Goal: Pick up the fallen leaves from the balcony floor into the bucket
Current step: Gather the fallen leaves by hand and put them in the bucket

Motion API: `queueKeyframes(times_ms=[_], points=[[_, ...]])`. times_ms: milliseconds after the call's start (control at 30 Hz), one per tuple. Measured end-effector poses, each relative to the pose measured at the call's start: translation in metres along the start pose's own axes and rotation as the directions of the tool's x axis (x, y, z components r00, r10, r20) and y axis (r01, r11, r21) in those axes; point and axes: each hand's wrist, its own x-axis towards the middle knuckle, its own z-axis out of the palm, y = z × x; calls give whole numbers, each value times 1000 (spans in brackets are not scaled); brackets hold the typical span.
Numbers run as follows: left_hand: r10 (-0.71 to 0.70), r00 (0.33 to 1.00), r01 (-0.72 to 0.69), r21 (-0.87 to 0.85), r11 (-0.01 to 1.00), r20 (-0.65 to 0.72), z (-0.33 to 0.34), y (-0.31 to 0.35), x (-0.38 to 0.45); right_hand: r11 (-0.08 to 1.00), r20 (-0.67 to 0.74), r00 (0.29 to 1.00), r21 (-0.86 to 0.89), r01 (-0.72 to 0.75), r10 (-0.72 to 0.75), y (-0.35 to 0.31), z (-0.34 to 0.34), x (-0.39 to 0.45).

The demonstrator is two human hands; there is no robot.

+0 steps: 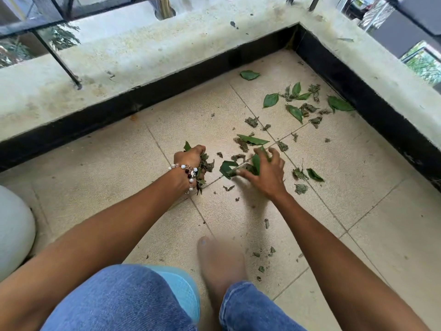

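Left hand (191, 158) clenched full wad of leaves (204, 164). Right hand (265, 172) spread wide, raking green leaves (241, 167) on balcony floor (370, 235). More scattered near corner (296, 112). Blue bucket (183, 290) low beside knee. Risk: overfull fist shedding crumbs; dry bits crumbling.

We are viewing through one wide-angle head camera, looking forward and steeply down at the balcony floor (274, 223). We are sitting close: both forearms are reaching in from the bottom edge, knees filling the lower frame, the parapet (143, 60) crossing the top.
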Motion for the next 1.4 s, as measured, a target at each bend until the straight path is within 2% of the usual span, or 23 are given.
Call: queueKeyframes(times_ms=[133, 233, 300, 367, 467, 533, 667, 733, 867, 967, 1067, 1400], points=[[-18, 1000, 18, -11, 1000, -3, -1, -2, 3, 967, 208, 957, -112, 227, -200, -14, 25, -1], [-26, 1000, 26, -17, 1000, 7, -1, -2, 1, 837, 311, 880, -309, 452, -360, -27, 45, -6], [-28, 1000, 29, -36, 999, 3, -1, 0, -1, 746, 316, 835, -381, 546, -450, -29, 57, -11], [-32, 999, 31, -37, 999, -16, -2, 1, 0, 704, 283, 801, -381, 599, -528, -26, 63, -15], [-31, 999, 30, -23, 999, -31, -5, 1, 4, 606, 159, 709, -412, 680, -687, -17, 59, -11], [-35, 999, 35, -3, 999, -40, -8, 1, 6, 644, 57, 731, -430, 633, -680, -7, 48, -10], [-26, 997, 27, 22, 999, -70, -15, 3, 7, 834, -144, 857, -357, 421, -494, 31, 28, -19], [-16, 996, 17, 18, 1000, -86, -18, 3, 8, 885, -153, 902, -317, 341, -403, 45, 26, -30], [6, 996, -4, 14, 1000, -85, -18, 4, 5, 943, -66, 963, -230, 241, -262, 41, 38, -41], [3, 996, -2, 19, 1000, -86, -22, 5, 5, 937, -9, 956, -204, 285, -293, 17, 51, -33], [-5, 995, 3, -20, 1000, -95, -30, 6, 10, 902, 74, 936, -248, 353, -345, -14, 65, -24], [-60, 986, 44, -106, 993, -154, -52, 13, 26, 767, 188, 856, -384, 515, -481, -71, 85, 22]])
